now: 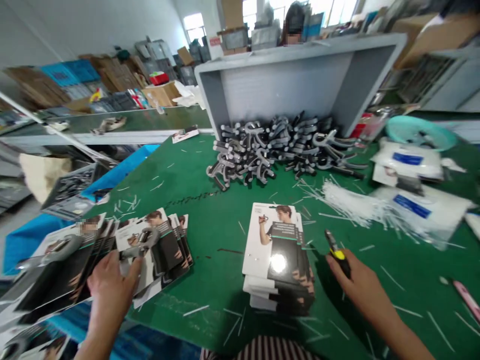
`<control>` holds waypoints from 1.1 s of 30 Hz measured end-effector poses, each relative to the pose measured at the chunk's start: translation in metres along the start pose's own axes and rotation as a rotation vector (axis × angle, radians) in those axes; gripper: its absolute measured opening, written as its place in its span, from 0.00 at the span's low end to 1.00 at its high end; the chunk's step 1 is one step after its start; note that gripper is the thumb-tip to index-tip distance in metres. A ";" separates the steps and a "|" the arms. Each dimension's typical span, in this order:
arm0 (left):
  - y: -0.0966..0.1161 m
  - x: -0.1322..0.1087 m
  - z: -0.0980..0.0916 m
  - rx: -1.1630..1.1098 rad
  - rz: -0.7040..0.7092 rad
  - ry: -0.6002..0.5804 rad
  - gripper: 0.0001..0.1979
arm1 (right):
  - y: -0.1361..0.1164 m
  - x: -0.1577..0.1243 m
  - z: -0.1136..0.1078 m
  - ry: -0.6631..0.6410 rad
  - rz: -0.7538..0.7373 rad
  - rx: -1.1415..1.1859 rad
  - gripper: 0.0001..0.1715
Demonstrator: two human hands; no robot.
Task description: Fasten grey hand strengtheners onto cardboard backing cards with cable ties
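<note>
At the left, my left hand [112, 287] has its fingers and thumb closed around the end of a grey-and-black hand grip trainer [152, 242], which lies on a printed card on a stack. Further left, another grip trainer [62, 250] rests on overlapping cards. My right hand [350, 277] is wrapped around a small black-and-yellow hand tool [337, 252] with its grey tip pointing away from me; its exact kind is unclear. Between the hands lies a fanned stack of printed backing cards [275, 245], and neither hand touches it.
A grey bin [281, 85] tipped on its side spills a heap of grip trainers [262, 150]. White cable ties [348, 205] and plastic bags [423, 205] lie at right, near a turquoise basin [420, 132]. A pink-handled tool [467, 300] sits at the right edge. A person [294, 25] is behind the bin.
</note>
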State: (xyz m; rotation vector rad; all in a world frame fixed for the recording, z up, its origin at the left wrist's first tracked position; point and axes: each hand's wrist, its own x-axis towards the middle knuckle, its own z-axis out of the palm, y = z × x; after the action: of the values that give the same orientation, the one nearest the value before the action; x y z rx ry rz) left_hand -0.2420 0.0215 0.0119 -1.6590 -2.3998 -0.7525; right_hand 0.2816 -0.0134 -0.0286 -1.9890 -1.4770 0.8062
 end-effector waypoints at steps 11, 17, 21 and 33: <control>0.173 -0.042 0.051 -0.566 0.321 -0.420 0.20 | 0.009 0.069 -0.030 0.007 -0.328 -0.628 0.17; 0.215 -0.072 0.104 -0.973 -0.147 -0.688 0.24 | 0.028 0.140 -0.049 -0.026 -0.191 -0.601 0.11; 0.209 -0.076 0.100 -0.964 -0.189 -0.571 0.19 | 0.028 0.152 -0.052 -0.070 -0.196 -0.519 0.08; 0.196 -0.080 0.064 -1.322 -0.540 -0.863 0.21 | -0.023 0.131 -0.049 -0.220 -0.153 0.272 0.19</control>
State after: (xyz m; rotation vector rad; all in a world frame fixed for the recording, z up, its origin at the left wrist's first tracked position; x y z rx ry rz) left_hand -0.0223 0.0375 -0.0094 -1.8498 -3.2264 -2.6036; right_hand 0.3314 0.1158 0.0016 -1.6079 -1.5261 1.1221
